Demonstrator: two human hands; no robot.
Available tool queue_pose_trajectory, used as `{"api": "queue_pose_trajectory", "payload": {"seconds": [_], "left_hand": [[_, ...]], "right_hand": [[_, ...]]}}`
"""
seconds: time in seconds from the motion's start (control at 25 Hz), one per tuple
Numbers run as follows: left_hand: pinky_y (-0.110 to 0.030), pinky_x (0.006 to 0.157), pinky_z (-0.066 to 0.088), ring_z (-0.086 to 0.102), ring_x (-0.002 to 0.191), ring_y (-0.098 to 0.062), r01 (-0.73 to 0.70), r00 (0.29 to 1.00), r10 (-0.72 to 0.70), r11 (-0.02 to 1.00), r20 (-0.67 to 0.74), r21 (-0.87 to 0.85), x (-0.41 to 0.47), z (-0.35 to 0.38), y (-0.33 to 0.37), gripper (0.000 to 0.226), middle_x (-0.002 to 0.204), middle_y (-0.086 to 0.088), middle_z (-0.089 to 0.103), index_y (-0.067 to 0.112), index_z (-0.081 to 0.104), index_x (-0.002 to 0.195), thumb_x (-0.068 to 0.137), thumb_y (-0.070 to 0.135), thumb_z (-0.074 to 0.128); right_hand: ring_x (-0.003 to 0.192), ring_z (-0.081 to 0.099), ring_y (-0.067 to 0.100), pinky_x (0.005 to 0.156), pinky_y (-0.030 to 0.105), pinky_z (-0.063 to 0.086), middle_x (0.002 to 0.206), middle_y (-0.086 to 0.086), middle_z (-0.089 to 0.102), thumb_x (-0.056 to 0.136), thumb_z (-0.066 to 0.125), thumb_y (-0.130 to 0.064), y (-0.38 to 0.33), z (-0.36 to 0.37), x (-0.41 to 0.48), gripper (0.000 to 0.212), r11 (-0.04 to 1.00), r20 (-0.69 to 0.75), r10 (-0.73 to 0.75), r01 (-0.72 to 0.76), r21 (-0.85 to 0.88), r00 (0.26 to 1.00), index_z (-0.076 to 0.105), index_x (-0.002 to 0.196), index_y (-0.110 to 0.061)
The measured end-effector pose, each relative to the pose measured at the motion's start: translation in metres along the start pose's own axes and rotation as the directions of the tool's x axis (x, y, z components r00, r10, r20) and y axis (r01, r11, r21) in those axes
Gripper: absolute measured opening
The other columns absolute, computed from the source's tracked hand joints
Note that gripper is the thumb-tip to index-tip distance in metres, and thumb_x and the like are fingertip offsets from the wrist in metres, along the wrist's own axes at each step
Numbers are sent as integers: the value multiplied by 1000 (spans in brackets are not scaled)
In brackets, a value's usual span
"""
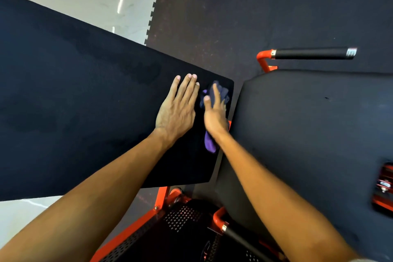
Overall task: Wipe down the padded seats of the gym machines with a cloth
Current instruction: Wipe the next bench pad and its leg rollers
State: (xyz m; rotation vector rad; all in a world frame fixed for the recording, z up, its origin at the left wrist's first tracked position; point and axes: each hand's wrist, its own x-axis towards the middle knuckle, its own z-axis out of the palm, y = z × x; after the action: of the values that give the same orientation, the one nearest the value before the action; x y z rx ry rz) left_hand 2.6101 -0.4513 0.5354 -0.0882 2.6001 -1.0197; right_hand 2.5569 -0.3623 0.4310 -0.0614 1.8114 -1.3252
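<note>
Dark rubber gym flooring (276,6) surrounds an orange-framed machine. On its long black padded back pad (85,102), near the lower edge, the right hand (214,112) presses a soft crumpled purple cloth (221,92), fingers clutching it; the left hand (176,110) lies flat and open beside it. The limp, light cloth needs bunching. The pad's broad surface stretches leftward; the black seat pad (308,123) sits just right.

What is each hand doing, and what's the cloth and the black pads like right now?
Left hand: flat, fingers spread, pressing on the long pad.
Right hand: blurred, pressing the cloth on the pad.
Purple cloth: crumpled under the right hand, near the pad's corner.
Long pad: darker patches, maybe damp.
Seat pad: untouched, nothing on it.
</note>
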Motion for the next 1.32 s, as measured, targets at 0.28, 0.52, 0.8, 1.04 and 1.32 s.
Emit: {"api": "queue_pose_trajectory", "payload": {"seconds": [0.28, 0.52, 0.8, 1.04, 1.32], "left_hand": [[-54, 126, 1, 2, 156, -35, -4, 1000, 3, 1000, -9, -18, 1, -1, 0, 64, 167, -22, 4, -1, 8, 160, 104, 30, 18], [-54, 126, -1, 1, 156, -35, -8, 1000, 8, 1000, -18, 7, 2, -2, 1, 64, 168, -22, 3, -1, 8, 160, 105, 31, 18], [-55, 126, -2, -1, 156, -37, 8, 1000, -8, 1000, -16, -19, 2, 0, 2, 65, 167, -24, -1, -2, 5, 159, 105, 31, 19], [-55, 126, 2, 1, 156, -37, -5, 1000, 4, 999, -28, -34, 3, 0, 2, 65, 167, -24, 1, -2, 8, 159, 106, 33, 18], [-57, 125, -2, 0, 155, -38, -1, 1000, 1, 1000, -31, -18, 2, 1, 3, 64, 167, -26, 0, -3, 6, 159, 106, 33, 14]], "right_hand": [[157, 6, 31, 125, 49, 12, 171, 12, 7, 109, 29, -49, 7, -5, 14, 55, 983, -57, 173, -169, 72, 983, 11, 161, -43], [157, 0, 30, 124, 49, 5, 172, 4, 5, 109, 27, -50, -49, -23, 51, 53, 1000, -11, 21, -21, -5, 1000, 18, 160, -44], [157, 0, 28, 125, 42, 6, 171, 9, 5, 110, 31, -44, -15, -6, 12, 51, 999, -79, -26, 29, 38, 997, 19, 159, -45], [153, 19, 33, 124, 44, 14, 165, 10, 27, 108, 28, -51, -36, -31, 83, 49, 985, -141, 170, -165, 51, 975, 38, 154, -38], [134, 43, 21, 98, 31, 33, 139, -4, 56, 108, 31, -49, -34, -28, 78, 37, 932, -99, -333, 312, -183, 938, 58, 131, -38]]}}
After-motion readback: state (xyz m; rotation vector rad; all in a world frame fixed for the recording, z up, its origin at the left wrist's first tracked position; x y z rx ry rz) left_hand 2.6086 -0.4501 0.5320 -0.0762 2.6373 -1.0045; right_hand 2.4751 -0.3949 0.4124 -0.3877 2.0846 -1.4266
